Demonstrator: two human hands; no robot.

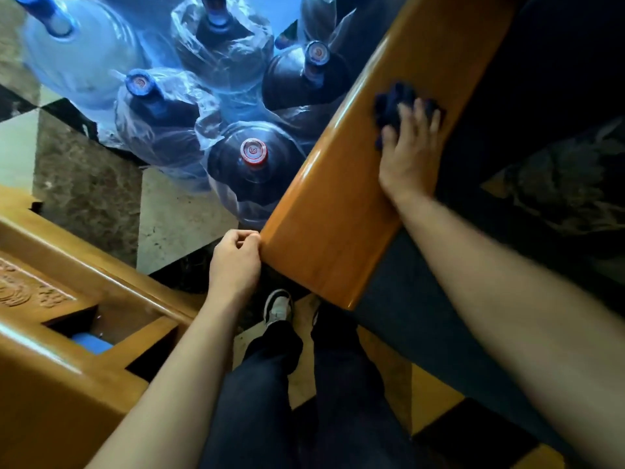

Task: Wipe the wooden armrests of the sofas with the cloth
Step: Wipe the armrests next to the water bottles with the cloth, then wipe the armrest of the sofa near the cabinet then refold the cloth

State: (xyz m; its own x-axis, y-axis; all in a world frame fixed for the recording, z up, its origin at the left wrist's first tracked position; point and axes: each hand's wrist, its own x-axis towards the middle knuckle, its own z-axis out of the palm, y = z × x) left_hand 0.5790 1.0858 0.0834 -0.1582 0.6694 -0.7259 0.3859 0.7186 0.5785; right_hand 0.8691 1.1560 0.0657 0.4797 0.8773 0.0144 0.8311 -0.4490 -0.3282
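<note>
We are pressing the crumpled dark blue cloth [392,99] onto the glossy orange-brown wooden armrest [338,198], midway along it, right hand [409,147] spread flat. Our left hand [233,262] is pinching the armrest's near corner. Its long axis is running away from us, beyond the right hand.

Jugs [252,164] crowd the armrest [338,204] on its left, very close; open floor [176,214] lies between them and the carved frame [50,265].

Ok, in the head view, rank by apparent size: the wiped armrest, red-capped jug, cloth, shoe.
1. armrest
2. red-capped jug
3. cloth and shoe look alike; the right hand covers part of the cloth, so unranked.
</note>
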